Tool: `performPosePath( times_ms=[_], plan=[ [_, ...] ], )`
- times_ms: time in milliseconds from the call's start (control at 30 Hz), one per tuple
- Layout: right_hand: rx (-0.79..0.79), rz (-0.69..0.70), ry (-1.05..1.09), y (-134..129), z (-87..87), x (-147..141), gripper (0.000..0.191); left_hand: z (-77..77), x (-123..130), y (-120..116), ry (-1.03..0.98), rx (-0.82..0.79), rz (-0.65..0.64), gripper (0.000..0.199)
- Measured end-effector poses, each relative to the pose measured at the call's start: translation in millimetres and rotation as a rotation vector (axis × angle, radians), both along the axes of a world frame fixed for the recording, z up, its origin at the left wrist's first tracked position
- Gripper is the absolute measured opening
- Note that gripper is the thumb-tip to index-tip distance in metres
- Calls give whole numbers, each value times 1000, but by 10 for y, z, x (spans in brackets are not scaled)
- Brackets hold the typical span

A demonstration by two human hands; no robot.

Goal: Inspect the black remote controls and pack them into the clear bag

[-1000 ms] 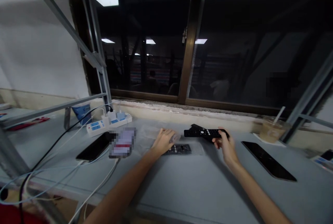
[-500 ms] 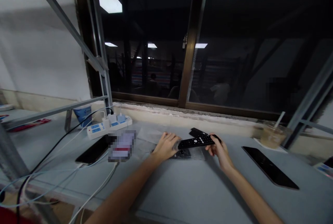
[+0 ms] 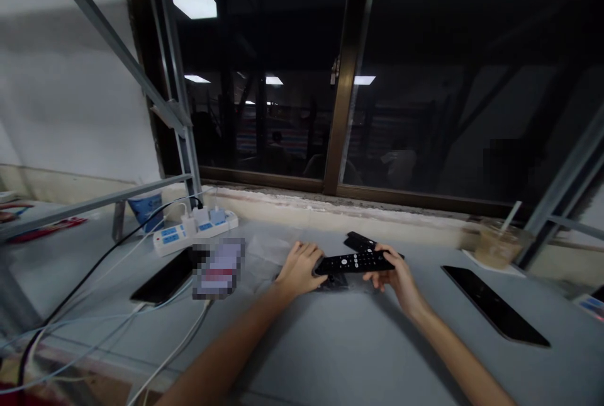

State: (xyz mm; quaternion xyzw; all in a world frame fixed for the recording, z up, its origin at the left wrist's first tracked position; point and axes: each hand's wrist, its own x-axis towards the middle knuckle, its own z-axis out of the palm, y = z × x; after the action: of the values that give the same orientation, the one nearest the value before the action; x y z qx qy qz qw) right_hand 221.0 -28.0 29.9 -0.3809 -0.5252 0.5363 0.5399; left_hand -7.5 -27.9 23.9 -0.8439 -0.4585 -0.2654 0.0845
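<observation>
A black remote control [image 3: 352, 262] with pale buttons is held nearly level between my two hands, above the grey table [image 3: 377, 343]. The fingers of my left hand [image 3: 302, 267] are closed round its left end. At its right end, my right hand [image 3: 394, 270] grips it with the thumb on top and fingers below. Behind it lies a second black remote [image 3: 359, 242], partly covered. Under the held remote is another dark item in clear plastic, mostly hidden. Crumpled clear plastic [image 3: 267, 252] lies left of my left hand.
On the left are a black phone [image 3: 167, 277], a blurred lit phone [image 3: 221, 269], cables and a white power strip [image 3: 195, 231]. To the right lie a black tablet-like slab [image 3: 495, 305] and a drink cup [image 3: 497, 243]. Metal frame posts flank the table.
The held remote has turned slightly and sits a little lower, its right end dipping more. My left thumb now shows along its lower left end. The view has shifted slightly.
</observation>
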Motion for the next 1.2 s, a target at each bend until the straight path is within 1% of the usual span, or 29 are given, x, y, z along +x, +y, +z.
performPosePath(
  times_ms=[133,200,333,533,567,633,767,833,933,1000,1067,1133,1200],
  plan=[
    [91,-65,11,-44,27,19,39,-7,13,-4,-13,5,21,20],
    [103,-81,24,-67,46,24,39,-11,15,-6,-22,19,18,21],
    [105,-67,23,-108,69,-2,39,-12,28,-24,-18,23,8,23],
    [171,-49,-44,-200,59,-115,37,-4,103,-79,-20,-6,12,19],
    [169,-32,-58,-212,52,-132,37,-4,115,-84,-25,-5,9,19],
    [149,46,-97,-229,31,-162,38,-7,135,-93,-38,8,3,18],
    [108,272,-205,-266,-33,-232,42,-17,175,-118,-33,37,-9,22],
    [91,346,-244,-290,-71,-273,49,-27,198,-138,-13,50,-33,23],
    [52,425,-257,-317,-118,-320,63,-49,231,-160,0,106,-54,18],
    [10,462,-249,-323,-128,-336,68,-63,240,-160,18,154,-51,14],
    [-29,468,-242,-322,-115,-343,67,-73,232,-146,45,190,-60,10],
    [-44,435,-241,-318,-84,-344,58,-80,211,-123,47,216,-86,12],
    [-44,385,-238,-309,-54,-340,44,-84,186,-103,5,237,-128,20]
  ],
)
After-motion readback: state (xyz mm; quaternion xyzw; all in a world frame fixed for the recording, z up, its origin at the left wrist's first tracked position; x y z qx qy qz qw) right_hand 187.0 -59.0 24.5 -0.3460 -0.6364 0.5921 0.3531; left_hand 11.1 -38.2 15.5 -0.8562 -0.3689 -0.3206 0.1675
